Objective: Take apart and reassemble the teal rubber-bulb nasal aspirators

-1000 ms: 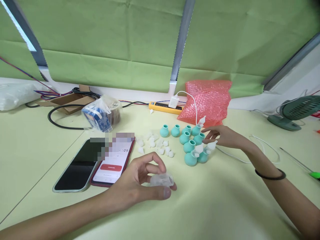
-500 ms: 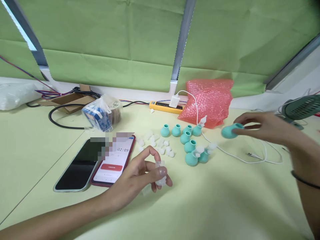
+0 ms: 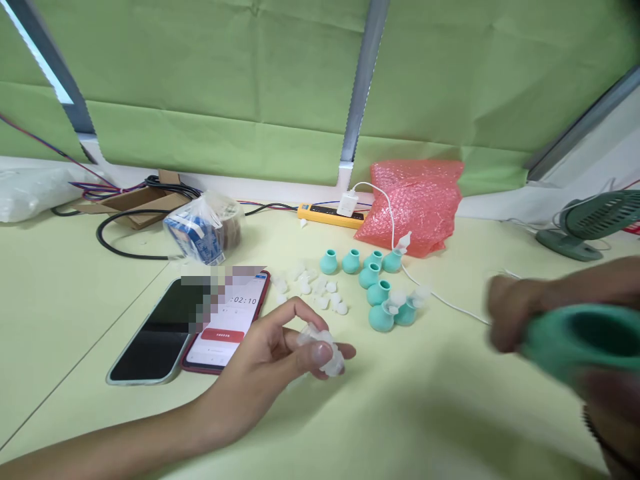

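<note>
A person's two bare hands reach in over a pale yellow-green table (image 3: 400,427). The left hand (image 3: 273,360), near the middle, has its thumb and fingers pinched narrowly around a small translucent piece (image 3: 331,363), held tilted just above the tabletop. The right hand (image 3: 565,287), at the right edge and blurred close to the camera, grips a teal bulb (image 3: 550,340), fingers on its far side and thumb on its near side, with the dark round opening facing up. The two hands are well apart. Just beyond the left grip lies a loose scatter of small white pieces (image 3: 320,293). Farther beyond it and to its right, eight teal bulbs (image 3: 379,293) stand upright in a cluster; three carry translucent tips in their necks, and the others show open mouths. To the left of the left grip, two phones lie side by side, a dark-screened phone (image 3: 150,333) and a lit phone (image 3: 227,327) in a red case, its readout ending in 02:10. Far beyond both grips sit a yellow power strip (image 3: 327,215) and a pink bubble-wrap package (image 3: 415,207). A green fan (image 3: 575,230) stands beyond the right grip.
</note>
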`<state>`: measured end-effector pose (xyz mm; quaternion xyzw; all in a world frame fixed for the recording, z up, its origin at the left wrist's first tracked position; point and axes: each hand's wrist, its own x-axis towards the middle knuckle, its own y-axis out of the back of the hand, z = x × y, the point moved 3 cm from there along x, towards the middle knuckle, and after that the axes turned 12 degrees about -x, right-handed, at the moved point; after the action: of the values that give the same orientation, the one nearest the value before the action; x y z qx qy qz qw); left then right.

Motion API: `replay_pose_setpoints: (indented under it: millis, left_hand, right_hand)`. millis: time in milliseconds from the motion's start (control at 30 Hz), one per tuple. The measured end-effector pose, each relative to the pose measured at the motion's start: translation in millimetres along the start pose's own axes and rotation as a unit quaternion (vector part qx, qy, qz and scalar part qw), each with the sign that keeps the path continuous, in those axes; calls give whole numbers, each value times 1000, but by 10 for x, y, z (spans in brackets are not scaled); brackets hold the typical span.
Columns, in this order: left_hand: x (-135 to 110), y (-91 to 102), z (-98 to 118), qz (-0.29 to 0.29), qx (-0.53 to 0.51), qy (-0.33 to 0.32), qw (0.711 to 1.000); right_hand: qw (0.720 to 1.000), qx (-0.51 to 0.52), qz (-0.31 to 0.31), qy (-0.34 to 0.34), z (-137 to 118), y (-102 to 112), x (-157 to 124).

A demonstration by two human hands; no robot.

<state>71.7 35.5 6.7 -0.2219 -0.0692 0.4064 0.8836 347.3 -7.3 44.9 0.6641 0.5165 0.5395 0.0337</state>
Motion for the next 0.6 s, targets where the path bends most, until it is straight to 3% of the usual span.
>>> replay_pose_setpoints:
  millis: [33,100,167,233,433,600]
  left_hand:
    - [-9,7,3,8,31,-15,999]
    - [-19,33,14,28,111,-52,992]
    - [-20,62,25,45,172,-85,980]
    - [-15,78,33,52,185,-99,976]
    - [-14,3,66,-4,196,-77,978]
    - [-10,-32,47,-52,295,-57,953]
  right_hand:
    - [996,-7,-81,-25,-245,-185,12]
    - [982,-14,-187,-1,-634,-508,21]
    - [967,-13,-255,-17,-772,-766,1]
    - [956,-10,-292,-36,-746,-946,-47]
    - [962,17,-268,-51,-622,-1102,-169]
    - [977,25,-208,-26,-652,-1086,-163]
